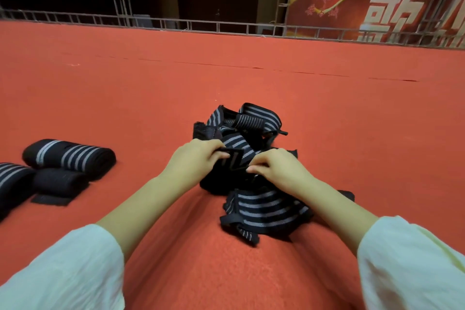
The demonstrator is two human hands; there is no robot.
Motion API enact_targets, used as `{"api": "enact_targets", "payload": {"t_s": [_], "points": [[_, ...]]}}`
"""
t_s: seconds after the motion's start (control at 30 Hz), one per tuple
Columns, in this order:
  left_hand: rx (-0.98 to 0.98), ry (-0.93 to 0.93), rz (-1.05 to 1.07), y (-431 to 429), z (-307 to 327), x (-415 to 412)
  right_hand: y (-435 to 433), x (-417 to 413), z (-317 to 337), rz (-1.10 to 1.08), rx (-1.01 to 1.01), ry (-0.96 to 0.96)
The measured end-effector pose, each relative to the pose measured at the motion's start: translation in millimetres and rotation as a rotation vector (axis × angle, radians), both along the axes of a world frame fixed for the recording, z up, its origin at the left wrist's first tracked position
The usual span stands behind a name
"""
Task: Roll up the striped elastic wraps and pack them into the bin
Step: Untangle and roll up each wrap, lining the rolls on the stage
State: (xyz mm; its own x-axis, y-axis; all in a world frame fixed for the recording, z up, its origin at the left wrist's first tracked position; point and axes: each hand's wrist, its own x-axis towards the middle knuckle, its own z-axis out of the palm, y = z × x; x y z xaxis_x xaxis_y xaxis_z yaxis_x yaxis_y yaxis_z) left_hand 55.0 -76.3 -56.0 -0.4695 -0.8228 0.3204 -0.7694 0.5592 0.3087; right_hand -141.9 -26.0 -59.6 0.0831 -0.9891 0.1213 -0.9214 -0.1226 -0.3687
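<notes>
Left hand [198, 158] and right hand [278, 167] pinch a striped wrap [234, 160] end
Fingers [218, 151] curled tight on the strip, over the loose pile [254, 124] on the red carpet [151, 98]; rolled wraps [69, 156] lie well apart, leftward.

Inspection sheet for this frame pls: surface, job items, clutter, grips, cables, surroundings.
surface: red carpet, seams running across it.
job's things: loose striped wraps heaped at centre; rolled wraps lying at left, three in view, one cut off by the frame edge; bin not in view.
clutter: nothing seen.
grips: left grip and right grip both pinch a wrap end at the heap.
cables: nothing seen.
surroundings: metal truss railing along the carpet's far edge; red banner behind it at right.
</notes>
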Motion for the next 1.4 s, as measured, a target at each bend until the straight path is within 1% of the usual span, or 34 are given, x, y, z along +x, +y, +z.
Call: {"api": "enact_targets", "payload": {"t_s": [0.13,0.23,0.3,0.37,0.43,0.53,0.7,0.77,0.83,0.9,0.97,1.0,1.03,1.07,1.17,1.2,1.27,1.33,1.4], "points": [[0.056,0.225,0.064,-12.0,-1.7,8.7,6.8,-11.9,7.3,-0.057,-0.077,-0.014],[0.008,0.272,0.082,-15.5,2.7,0.7,16.6,-21.0,13.3,-0.075,-0.111,0.044],[-0.039,0.260,0.124,-18.9,3.3,-2.2,25.5,-30.8,16.3,-0.106,-0.127,0.061],[-0.054,0.223,0.187,-22.7,-0.1,1.4,35.7,-43.9,19.8,-0.137,-0.136,0.018],[-0.036,0.160,0.241,-24.6,-5.6,4.7,43.5,-54.8,21.8,-0.153,-0.134,-0.021],[-0.010,0.079,0.288,-24.2,-14.3,3.5,50.3,-65.0,20.3,-0.165,-0.117,-0.022],[-0.002,0.004,0.429,-30.4,-23.5,25.9,66.7,-103.0,21.0,-0.289,-0.112,-0.008],[0.020,-0.017,0.473,-28.2,-25.1,32.4,74.3,-115.6,20.9,-0.320,-0.106,-0.035],[-0.014,-0.011,0.473,-21.9,-22.2,28.0,76.7,-118.4,19.4,-0.317,-0.130,-0.094],[-0.129,0.010,0.402,-15.1,-16.8,15.2,74.6,-113.2,18.5,-0.293,-0.164,-0.154],[-0.221,0.116,0.220,-4.4,-7.1,-4.5,70.7,-105.1,19.3,-0.260,-0.187,-0.195],[-0.209,0.188,0.101,3.6,-0.7,-16.9,69.0,-101.3,20.4,-0.241,-0.191,-0.203],[-0.157,0.240,-0.023,12.4,4.8,-31.8,67.8,-97.8,21.8,-0.222,-0.193,-0.209],[-0.081,0.254,-0.138,22.5,9.6,-47.6,67.0,-94.4,23.3,-0.202,-0.197,-0.213],[0.119,0.180,-0.398,44.9,9.1,-92.1,69.7,-83.8,29.7,-0.127,-0.209,-0.263],[0.154,0.166,-0.443,48.1,5.7,-101.8,72.0,-81.0,31.2,-0.093,-0.206,-0.279],[0.177,0.207,-0.436,48.0,-0.5,-110.7,77.8,-77.9,32.1,-0.040,-0.183,-0.305],[0.112,0.281,-0.364,46.0,-3.4,-111.8,83.8,-80.5,30.5,-0.010,-0.149,-0.358],[-0.020,0.297,-0.299,44.9,-5.2,-110.6,88.1,-82.8,30.9,-0.030,-0.111,-0.482]]}}
